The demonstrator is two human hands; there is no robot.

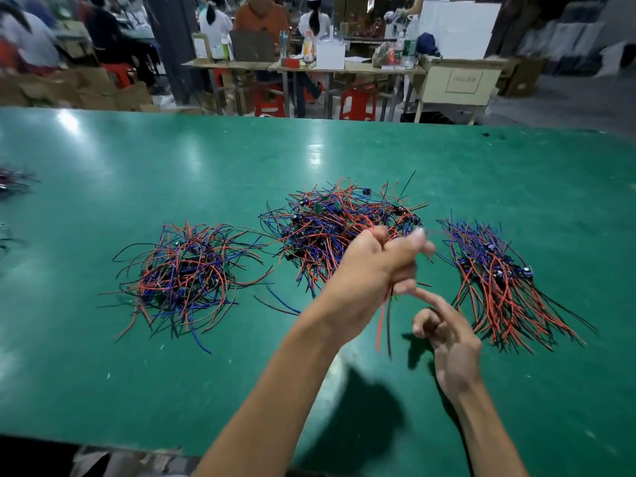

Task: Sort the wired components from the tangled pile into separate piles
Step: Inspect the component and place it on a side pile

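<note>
Table (344, 160): flat, glossy green surface with light reflections; it carries all piles.
Tangled pile (344, 228): loose heap of thin red, blue and black insulated wires with small dark components, directly beyond the grip.
Left pile (186, 270): flatter spread of curved wires, well to the left of the grip.
Right pile (499, 277): wires lying roughly parallel, fanned toward the near edge, just right of the grip.
Left hand (371, 266): raised above the table, fingers curled tight around a wired component (383, 321); its thin red and black leads hang straight down below the fist.
Right hand (447, 332): just below and right of the grip, index finger extended toward the fist, other fingers loosely curled, holding nothing.
</note>
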